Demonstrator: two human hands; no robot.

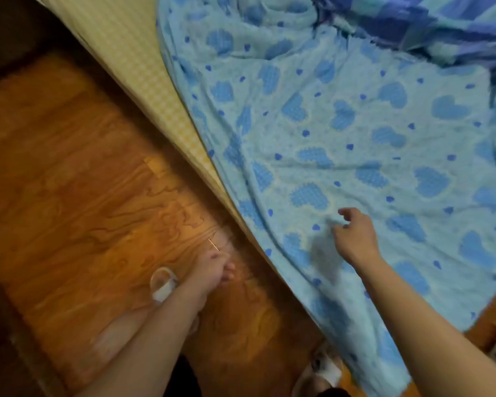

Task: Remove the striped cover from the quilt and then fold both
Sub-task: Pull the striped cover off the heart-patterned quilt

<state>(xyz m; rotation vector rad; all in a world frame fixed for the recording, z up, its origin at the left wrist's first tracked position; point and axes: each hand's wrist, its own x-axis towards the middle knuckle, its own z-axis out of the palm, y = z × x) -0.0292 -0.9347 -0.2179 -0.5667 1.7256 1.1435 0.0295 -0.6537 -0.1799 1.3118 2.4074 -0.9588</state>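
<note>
A light blue quilt (355,133) printed with darker blue hearts lies spread over the bed and hangs off its near edge. A bunched cloth with blue and teal stripes, the cover (430,27), lies at the far right top. My right hand (353,236) is over the quilt near the bed's edge, fingers loosely curled and touching a small ridge of the fabric. My left hand (212,270) hangs over the floor beside the bed, blurred, fingers loosely curled and holding nothing.
A yellow checked mattress sheet (143,70) shows along the bed's left edge. Wooden floor (69,181) fills the left half. My feet in clear slippers (163,282) stand on it close to the bed.
</note>
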